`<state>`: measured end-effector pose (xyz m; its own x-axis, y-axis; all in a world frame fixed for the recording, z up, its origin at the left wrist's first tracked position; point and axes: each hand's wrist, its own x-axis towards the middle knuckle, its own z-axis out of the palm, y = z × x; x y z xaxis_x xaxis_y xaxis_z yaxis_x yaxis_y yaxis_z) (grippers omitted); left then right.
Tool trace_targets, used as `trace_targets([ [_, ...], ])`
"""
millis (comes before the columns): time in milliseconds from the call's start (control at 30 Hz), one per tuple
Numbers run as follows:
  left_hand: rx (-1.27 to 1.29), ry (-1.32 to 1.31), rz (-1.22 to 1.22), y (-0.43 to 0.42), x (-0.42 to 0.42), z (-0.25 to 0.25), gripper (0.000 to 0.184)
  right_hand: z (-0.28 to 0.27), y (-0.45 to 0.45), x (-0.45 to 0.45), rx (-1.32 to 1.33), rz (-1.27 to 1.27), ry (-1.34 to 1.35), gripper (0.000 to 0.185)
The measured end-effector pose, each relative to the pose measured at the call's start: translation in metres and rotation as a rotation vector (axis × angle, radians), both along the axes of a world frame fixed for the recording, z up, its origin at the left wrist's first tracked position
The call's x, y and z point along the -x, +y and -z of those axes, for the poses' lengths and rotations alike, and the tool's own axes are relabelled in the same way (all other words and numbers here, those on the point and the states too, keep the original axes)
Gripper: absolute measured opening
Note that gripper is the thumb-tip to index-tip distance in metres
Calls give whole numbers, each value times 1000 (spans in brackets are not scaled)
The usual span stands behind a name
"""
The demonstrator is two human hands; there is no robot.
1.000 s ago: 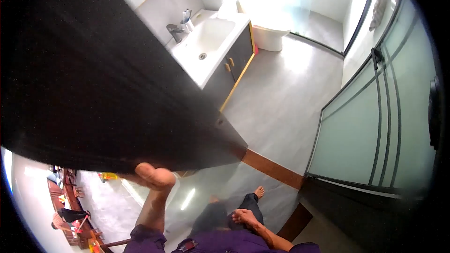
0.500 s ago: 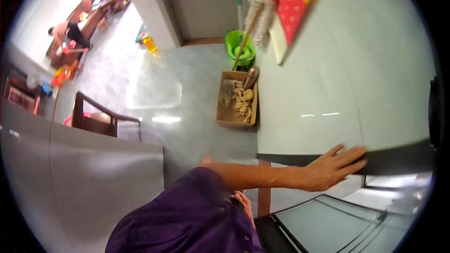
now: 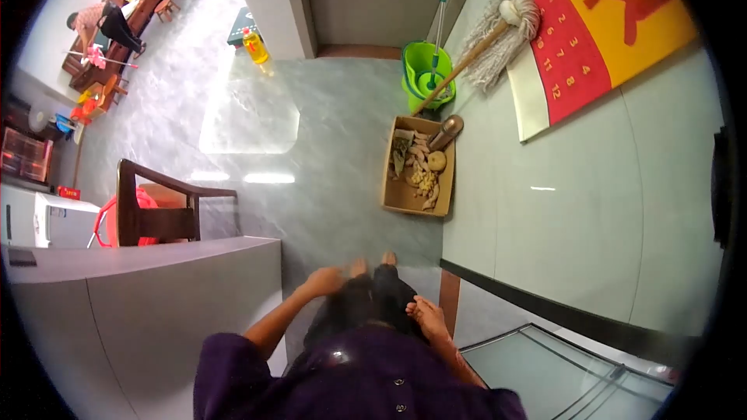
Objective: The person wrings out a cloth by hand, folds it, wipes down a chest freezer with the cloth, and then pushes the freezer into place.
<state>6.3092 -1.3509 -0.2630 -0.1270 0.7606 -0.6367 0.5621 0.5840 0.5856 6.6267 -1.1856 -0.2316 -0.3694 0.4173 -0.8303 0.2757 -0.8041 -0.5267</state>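
My left hand (image 3: pixel 323 281) hangs in front of my left thigh, its back toward me and blurred. Its fingers are hard to make out. My right hand (image 3: pixel 426 317) is by my right thigh, fingers loosely bent and a little apart, with nothing visible in it. Both hands are away from the objects around. Ahead on the floor, against the right wall, sits a cardboard box (image 3: pixel 395 206) with pale root-like pieces, a round yellowish item (image 3: pixel 436 161) and a brown bottle-shaped item (image 3: pixel 446 132). My bare feet (image 3: pixel 388 259) show below my dark trousers.
Behind the box stand a green mop bucket (image 3: pixel 415 58) and a string mop (image 3: pixel 498 27). A red and yellow calendar (image 3: pixel 572 54) hangs on the right wall. An oil bottle (image 3: pixel 254 47) stands farther off. At left are a wooden chair (image 3: pixel 159 223), a grey partition (image 3: pixel 179 295) and a distant bending person (image 3: pixel 101 19).
My left hand has come away from the dark wall edge at right and swung down to my left side. The view has turned, showing more of the calendar and my feet.
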Motion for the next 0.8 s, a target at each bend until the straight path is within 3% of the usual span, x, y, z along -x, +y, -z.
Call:
trace_targets([
  [167, -92, -31, -614, -10, 53, 1, 39, 7, 59, 112, 128, -177, 65, 34],
  [333, -133, 4, -892, -72, 79, 69, 42, 16, 103, 233, 71, -468, 77, 34],
  [400, 8, -26, -958, -107, 76, 93, 42, 17, 116, 279, 133, -494, 45, 33],
  [467, 216, -138, -1017, -127, 78, 84, 44, 8, 128, 335, 116, -602, -12, 33],
  [533, 290, -314, -1513, -85, 89, 11, 44, 9, 133, 380, 15, -831, 10, 34],
  [567, 244, -404, -1627, -68, 97, -15, 44, 12, 130, 394, -26, -953, 16, 34],
  [667, 150, -426, -1595, -46, 109, -11, 43, 25, 117, 435, -571, -1271, 288, 35],
  [800, 115, -347, -1420, -32, 140, -1, 41, 31, 110, 474, -470, -1478, 395, 35],
])
